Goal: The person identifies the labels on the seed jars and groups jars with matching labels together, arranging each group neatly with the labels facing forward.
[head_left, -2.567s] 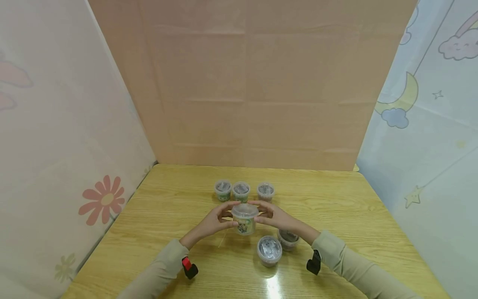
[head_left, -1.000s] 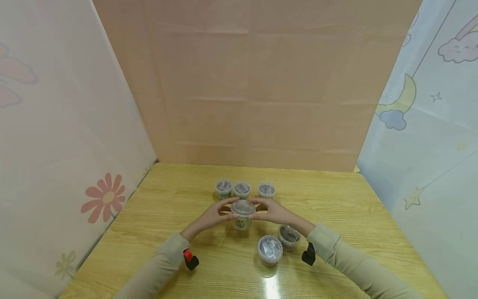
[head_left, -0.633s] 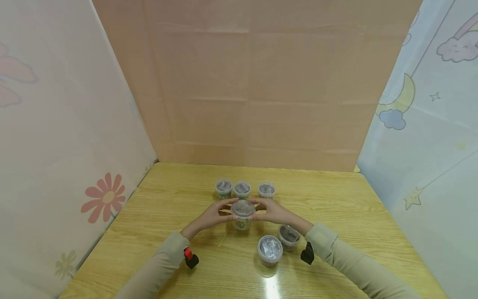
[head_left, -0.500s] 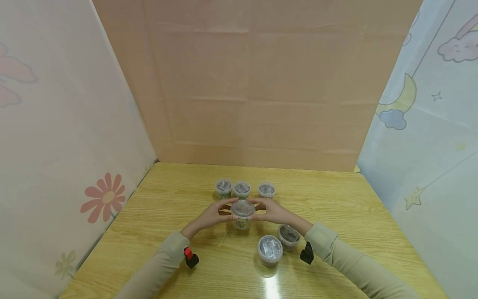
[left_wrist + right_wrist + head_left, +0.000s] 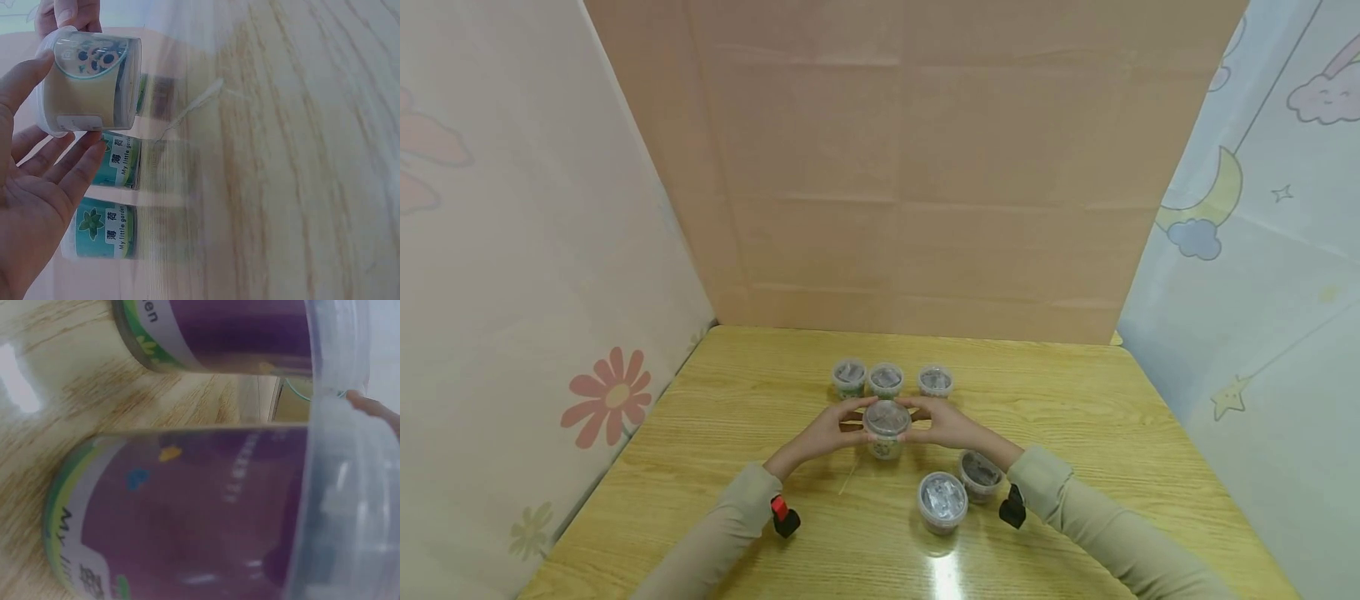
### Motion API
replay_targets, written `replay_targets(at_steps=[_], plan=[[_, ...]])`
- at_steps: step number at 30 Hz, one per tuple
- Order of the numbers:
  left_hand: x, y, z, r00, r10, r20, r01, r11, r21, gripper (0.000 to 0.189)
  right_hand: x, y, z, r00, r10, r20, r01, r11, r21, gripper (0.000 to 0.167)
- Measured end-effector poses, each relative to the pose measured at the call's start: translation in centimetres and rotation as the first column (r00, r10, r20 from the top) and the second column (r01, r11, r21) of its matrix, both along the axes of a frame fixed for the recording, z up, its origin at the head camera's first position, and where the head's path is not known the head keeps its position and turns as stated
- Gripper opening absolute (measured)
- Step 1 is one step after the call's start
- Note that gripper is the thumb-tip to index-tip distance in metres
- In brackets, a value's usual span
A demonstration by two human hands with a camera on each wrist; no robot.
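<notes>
Both hands hold one clear plastic tub (image 5: 886,447) with a lid from opposite sides, at the middle of the table. My left hand (image 5: 831,431) grips its left side, thumb in front and fingers behind. On the other side my right hand (image 5: 943,425) pinches it near the rim. In the left wrist view the tub (image 5: 87,94) has a pale yellow label with a cartoon face, and my left hand (image 5: 37,206) shows palm and spread fingers around the lid end. Only a right fingertip (image 5: 369,405) appears in the right wrist view, behind big tubs.
Behind the hands stand three lidded tubs: left (image 5: 850,379), middle (image 5: 886,381) and right (image 5: 936,381). Two more, one in front (image 5: 942,500) and one under the right forearm (image 5: 981,475), have purple sides in the right wrist view. A peach-coloured sheet (image 5: 895,208) backs the wooden table (image 5: 737,392).
Since the oldest frame the held tub has moved slightly away and left, with both hands still on it. Over the last second it has barely moved; the right forearm shifted slightly left.
</notes>
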State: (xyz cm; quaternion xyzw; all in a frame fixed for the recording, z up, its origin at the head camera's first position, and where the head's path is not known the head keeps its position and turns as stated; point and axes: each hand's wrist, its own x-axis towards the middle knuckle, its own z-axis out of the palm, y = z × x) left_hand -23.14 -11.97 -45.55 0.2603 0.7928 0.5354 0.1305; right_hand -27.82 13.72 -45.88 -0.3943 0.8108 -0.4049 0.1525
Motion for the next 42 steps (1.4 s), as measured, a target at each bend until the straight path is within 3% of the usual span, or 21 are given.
replay_targets(at_steps=[9,12,19,21,42], plan=[[0.3,0.2,0.6,0.999,0.001,-0.041,-0.002,0.999,-0.033,0.066,-0.1,-0.4,-0.6,0.998,0.004,-0.067,-0.003,1.0,0.009,0.069],[0.1,0.1,0.2,0.999,0.008,-0.047,-0.01,0.999,-0.05,0.067,-0.1,-0.4,-0.7,0.998,0.001,-0.07,-0.001,1.0,0.008,0.069],[-1.4,-0.3,-2.8,0.995,0.062,-0.077,-0.069,0.994,-0.081,0.068,-0.2,-0.5,-0.8,0.996,-0.001,-0.086,0.002,1.0,0.012,0.07],[-1.6,-0.4,-3.1,0.995,0.067,-0.079,-0.074,0.994,-0.083,0.068,-0.3,-0.5,-0.9,0.996,0.001,-0.094,0.0,1.0,0.013,0.07],[-2.1,-0.6,-3.7,0.994,0.045,-0.098,-0.056,0.992,-0.112,0.071,-0.5,-0.8,-1.3,0.992,0.013,-0.129,-0.011,1.0,0.017,0.07]])
